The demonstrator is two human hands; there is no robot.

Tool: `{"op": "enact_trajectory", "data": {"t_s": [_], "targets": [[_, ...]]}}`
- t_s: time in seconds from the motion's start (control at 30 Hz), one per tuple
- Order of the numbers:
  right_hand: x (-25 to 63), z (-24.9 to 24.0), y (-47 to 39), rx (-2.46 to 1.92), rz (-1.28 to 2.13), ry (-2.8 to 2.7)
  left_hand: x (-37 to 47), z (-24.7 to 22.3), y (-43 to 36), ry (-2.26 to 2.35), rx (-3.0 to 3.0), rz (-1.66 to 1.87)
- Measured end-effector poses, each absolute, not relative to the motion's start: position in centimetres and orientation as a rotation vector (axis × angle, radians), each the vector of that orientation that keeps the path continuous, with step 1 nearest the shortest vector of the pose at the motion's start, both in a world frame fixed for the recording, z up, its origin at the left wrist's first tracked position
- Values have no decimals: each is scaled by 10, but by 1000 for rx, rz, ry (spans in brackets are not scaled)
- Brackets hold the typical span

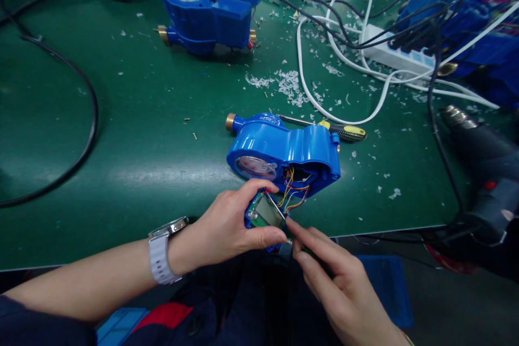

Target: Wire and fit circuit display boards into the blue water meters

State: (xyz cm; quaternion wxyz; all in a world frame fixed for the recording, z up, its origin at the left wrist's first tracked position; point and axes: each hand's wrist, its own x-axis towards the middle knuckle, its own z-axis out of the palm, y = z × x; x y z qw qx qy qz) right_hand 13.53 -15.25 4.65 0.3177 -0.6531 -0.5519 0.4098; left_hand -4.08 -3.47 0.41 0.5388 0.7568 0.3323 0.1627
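Note:
My left hand is closed around the edges of a small green circuit board with a grey LCD screen. The thumb and fingers of my right hand are pinched together at the board's right edge; what they hold is mostly hidden. Thin yellow, red and white wires run from the board into the open compartment of a blue water meter. This meter lies on the green table just beyond my hands, with a round clear window and a brass end. Behind it rests a screwdriver with a yellow-and-black handle.
Another blue meter stands at the back. White plastic scraps and a few small screws litter the table. A white cable, black cables and a power strip lie right, near a dark power tool.

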Motion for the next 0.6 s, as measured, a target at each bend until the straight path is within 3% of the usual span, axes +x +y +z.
{"op": "enact_trajectory", "data": {"t_s": [0.2,0.37,0.6], "targets": [[137,45,-151,-1698,1113,-1449,-42,5,-34,768,1776,371],[134,46,-152,-1748,1370,-1124,-41,5,-34,795,1797,352],[134,42,-152,-1693,1162,-1435,-39,7,-33,817,1783,293]]}}
